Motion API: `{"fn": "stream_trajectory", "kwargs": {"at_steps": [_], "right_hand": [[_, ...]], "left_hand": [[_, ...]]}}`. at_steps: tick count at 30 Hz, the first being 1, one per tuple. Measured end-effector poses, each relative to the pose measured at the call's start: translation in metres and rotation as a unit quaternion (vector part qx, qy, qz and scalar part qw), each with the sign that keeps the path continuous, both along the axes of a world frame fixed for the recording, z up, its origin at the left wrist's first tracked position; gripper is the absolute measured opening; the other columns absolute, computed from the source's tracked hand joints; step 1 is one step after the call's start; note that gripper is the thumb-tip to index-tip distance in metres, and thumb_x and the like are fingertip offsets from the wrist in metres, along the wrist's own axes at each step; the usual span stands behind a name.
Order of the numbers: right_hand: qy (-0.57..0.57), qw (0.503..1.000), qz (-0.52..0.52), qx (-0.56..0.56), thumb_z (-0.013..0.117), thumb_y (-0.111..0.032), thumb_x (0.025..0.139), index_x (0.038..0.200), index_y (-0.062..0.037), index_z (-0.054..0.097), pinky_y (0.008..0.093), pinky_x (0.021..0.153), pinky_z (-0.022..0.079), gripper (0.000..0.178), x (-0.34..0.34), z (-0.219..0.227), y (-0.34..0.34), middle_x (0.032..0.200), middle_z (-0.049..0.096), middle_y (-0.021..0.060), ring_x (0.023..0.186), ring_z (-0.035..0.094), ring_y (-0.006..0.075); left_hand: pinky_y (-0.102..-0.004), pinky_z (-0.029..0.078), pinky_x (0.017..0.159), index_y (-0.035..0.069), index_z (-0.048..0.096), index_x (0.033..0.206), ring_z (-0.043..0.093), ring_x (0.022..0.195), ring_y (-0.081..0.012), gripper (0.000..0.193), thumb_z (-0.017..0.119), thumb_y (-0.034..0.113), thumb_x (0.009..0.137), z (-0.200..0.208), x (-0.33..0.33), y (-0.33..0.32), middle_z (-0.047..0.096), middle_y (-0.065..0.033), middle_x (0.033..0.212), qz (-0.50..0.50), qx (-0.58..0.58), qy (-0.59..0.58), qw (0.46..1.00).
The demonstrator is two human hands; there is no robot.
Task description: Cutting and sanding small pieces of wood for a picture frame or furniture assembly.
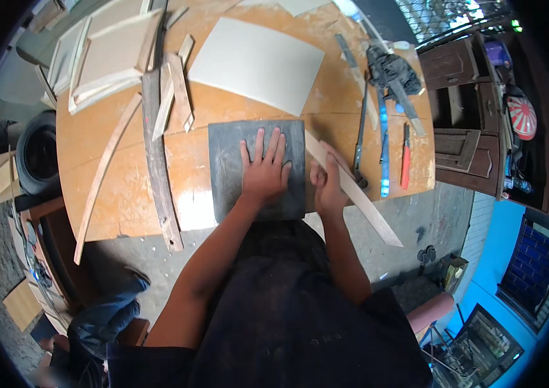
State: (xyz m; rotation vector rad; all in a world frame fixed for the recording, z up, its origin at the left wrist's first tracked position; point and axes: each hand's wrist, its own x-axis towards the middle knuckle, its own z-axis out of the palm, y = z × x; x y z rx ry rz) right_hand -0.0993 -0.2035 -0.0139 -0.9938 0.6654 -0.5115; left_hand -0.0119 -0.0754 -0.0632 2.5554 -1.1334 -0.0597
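A dark grey, nearly square board (224,173) lies at the table's near edge, right in front of me. My left hand (266,169) rests flat on it, fingers spread and holding nothing. Just right of the board, my right hand (330,187) is closed on a pale wooden strip (368,212); its index finger lies along the wood and the other fingers are curled. The strip slants from the board's upper right corner out past the table edge. Exactly how the curled fingers meet the strip is partly hidden.
The orange-brown table (119,194) bears a large pale sheet (258,64), a long dark wooden bar (155,142), a thin strip (104,171), a red-handled tool (406,158), a blue strip (384,149) and a black plastic bag (391,71). Wooden frames (112,55) stand far left. Another person's leg (109,317) shows lower left.
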Motion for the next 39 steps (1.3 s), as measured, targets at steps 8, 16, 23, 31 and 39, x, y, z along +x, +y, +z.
{"fn": "stream_trajectory", "kwargs": {"at_steps": [8, 16, 23, 31, 39], "right_hand": [[-0.201, 0.940, 0.022, 0.275, 0.047, -0.027, 0.105, 0.133, -0.0030, 0.053, 0.0241, 0.059, 0.042, 0.038, -0.016, 0.066, 0.020, 0.099, 0.067, 0.0083, 0.071, 0.055, 0.0110], [-0.272, 0.900, 0.142, 0.310, 0.041, -0.034, 0.107, 0.139, -0.0019, 0.045, 0.0261, 0.065, 0.044, 0.045, 0.002, 0.076, 0.019, 0.097, 0.059, 0.0058, 0.076, 0.051, 0.0116], [-0.131, 0.896, 0.383, 0.183, 0.061, -0.040, 0.099, 0.144, -0.0033, 0.045, 0.0284, 0.077, 0.046, 0.060, -0.031, 0.106, 0.013, 0.124, 0.060, 0.0129, 0.097, 0.060, 0.0165], [0.115, 0.804, 0.256, -0.524, 0.071, -0.025, 0.090, 0.144, -0.0044, 0.047, 0.0434, 0.102, 0.045, 0.062, -0.023, 0.113, -0.028, 0.125, 0.061, 0.0226, 0.115, 0.059, 0.0419], [0.323, 0.750, 0.261, -0.515, 0.060, -0.027, 0.097, 0.151, -0.0199, 0.043, 0.0478, 0.087, 0.051, 0.057, -0.046, 0.023, -0.023, 0.116, 0.064, 0.0182, 0.097, 0.065, 0.0394]], "left_hand": [[-0.0322, 0.045, 0.103, -0.002, 0.058, 0.132, 0.063, 0.117, -0.0264, 0.036, 0.056, 0.018, 0.103, 0.118, 0.014, -0.003, 0.068, -0.0122, 0.124, 0.031, -0.457, 0.640, 0.616], [-0.0306, 0.050, 0.091, -0.001, 0.066, 0.118, 0.065, 0.101, -0.0167, 0.023, 0.063, 0.009, 0.098, 0.138, 0.017, -0.004, 0.070, -0.0083, 0.110, 0.028, -0.536, 0.624, 0.567], [-0.0362, 0.056, 0.087, 0.002, 0.069, 0.112, 0.068, 0.096, -0.0166, 0.019, 0.060, 0.014, 0.100, 0.127, 0.031, 0.000, 0.071, -0.0085, 0.107, 0.130, -0.553, 0.648, 0.507], [-0.0332, 0.058, 0.079, 0.003, 0.071, 0.112, 0.069, 0.091, -0.0149, 0.023, 0.066, 0.021, 0.098, 0.113, 0.033, -0.005, 0.072, -0.0069, 0.104, 0.136, -0.527, 0.679, 0.493], [-0.0585, 0.035, 0.109, 0.015, 0.053, 0.143, 0.050, 0.132, -0.0359, 0.052, 0.062, 0.034, 0.096, 0.034, 0.013, 0.011, 0.053, -0.0135, 0.144, 0.098, -0.122, 0.216, 0.964]]}}
